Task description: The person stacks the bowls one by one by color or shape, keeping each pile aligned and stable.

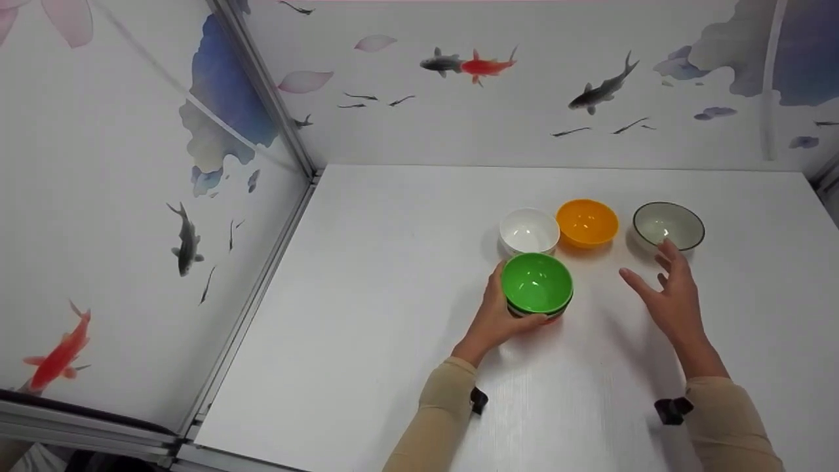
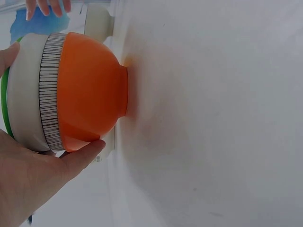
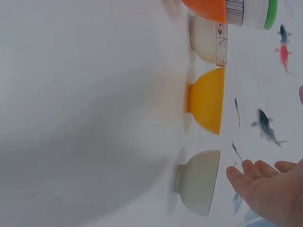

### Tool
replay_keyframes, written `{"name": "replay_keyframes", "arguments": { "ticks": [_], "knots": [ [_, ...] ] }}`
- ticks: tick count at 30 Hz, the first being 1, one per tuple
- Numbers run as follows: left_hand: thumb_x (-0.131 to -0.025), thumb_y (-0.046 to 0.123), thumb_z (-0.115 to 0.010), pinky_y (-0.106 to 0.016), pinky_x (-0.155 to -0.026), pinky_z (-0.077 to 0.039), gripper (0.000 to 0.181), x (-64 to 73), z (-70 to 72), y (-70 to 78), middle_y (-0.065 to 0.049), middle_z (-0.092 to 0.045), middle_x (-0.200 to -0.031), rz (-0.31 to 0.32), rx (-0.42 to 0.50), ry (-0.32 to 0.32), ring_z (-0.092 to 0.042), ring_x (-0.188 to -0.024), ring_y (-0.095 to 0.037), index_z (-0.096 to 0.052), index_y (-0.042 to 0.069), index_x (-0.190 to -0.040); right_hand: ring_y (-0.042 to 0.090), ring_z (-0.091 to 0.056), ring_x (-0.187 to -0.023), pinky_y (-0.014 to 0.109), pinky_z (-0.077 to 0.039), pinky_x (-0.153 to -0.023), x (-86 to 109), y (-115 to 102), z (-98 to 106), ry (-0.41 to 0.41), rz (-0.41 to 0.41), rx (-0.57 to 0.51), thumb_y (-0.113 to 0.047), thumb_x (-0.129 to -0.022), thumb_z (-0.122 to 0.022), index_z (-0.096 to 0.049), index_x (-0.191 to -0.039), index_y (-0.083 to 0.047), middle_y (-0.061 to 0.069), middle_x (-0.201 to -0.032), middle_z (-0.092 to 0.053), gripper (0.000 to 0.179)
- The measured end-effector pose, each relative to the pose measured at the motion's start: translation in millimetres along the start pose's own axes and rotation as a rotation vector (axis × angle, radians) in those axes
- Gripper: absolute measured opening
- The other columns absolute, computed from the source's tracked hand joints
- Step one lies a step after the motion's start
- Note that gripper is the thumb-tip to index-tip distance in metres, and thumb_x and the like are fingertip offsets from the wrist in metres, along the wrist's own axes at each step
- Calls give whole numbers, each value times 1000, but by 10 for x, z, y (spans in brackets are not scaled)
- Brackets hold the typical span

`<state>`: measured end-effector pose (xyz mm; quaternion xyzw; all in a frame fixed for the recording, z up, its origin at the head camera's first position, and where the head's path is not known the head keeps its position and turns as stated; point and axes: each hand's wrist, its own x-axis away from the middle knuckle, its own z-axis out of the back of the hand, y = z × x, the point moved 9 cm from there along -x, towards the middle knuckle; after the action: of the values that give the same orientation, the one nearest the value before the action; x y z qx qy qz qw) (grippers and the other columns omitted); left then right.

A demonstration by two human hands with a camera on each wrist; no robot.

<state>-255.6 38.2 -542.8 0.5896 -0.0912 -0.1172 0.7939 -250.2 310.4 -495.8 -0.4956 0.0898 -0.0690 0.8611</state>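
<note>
My left hand (image 1: 501, 319) grips a stack of nested bowls from its left side, thumb at the front. On top is a green bowl (image 1: 537, 283); below it shows a white bowl with a black-striped band (image 2: 51, 90), and an orange bowl (image 2: 90, 90) is lowest. The stack is upright, its foot at or just above the tabletop; I cannot tell if it touches. My right hand (image 1: 675, 305) hovers with spread fingers in front of a grey bowl with a dark rim (image 1: 668, 226), holding nothing.
Behind the stack stand a white bowl (image 1: 528, 229) with a patterned band and a yellow-orange bowl (image 1: 587, 224), side by side. All rest on a white table (image 1: 367, 295). Fish-painted panels (image 1: 393, 131) enclose its back and left.
</note>
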Motion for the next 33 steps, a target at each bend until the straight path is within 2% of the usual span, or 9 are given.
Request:
{"name": "replay_keyframes", "arguments": {
  "ticks": [13,18,23,33],
  "knots": [
    [-77,34,-85,-42,-119,-35,114,0,4,-6,-3,-29,-158,2,-6,0,-37,-144,-21,-7,18,-159,41,-21,-151,58,-22,-122,-137,46,155,55,-42,29,-37,-94,-67,-9,-159,-5,22,-164,-16,92],
    [-77,35,-85,-40,-119,-35,113,-6,8,-4,-1,-30,-158,-15,-7,-1,-37,-143,-19,-8,23,-159,42,-22,-150,59,-23,-121,-200,60,186,70,-38,59,-38,-94,-66,-10,-159,-3,25,-163,-16,93],
    [-77,35,-85,-39,-118,-36,111,-15,1,-1,0,-31,-157,-25,-2,0,-38,-142,-17,-10,27,-158,43,-21,-150,61,-24,-120,-247,87,200,70,-42,78,-39,-94,-66,-9,-158,-3,26,-162,-16,94],
    [-76,33,-86,-37,-118,-36,111,-11,3,-2,2,-32,-157,-20,4,0,-38,-141,-14,-11,28,-158,44,-19,-149,60,-20,-122,-297,148,224,60,-74,114,-42,-94,-66,-6,-159,-4,26,-164,-12,96]
  ]
}}
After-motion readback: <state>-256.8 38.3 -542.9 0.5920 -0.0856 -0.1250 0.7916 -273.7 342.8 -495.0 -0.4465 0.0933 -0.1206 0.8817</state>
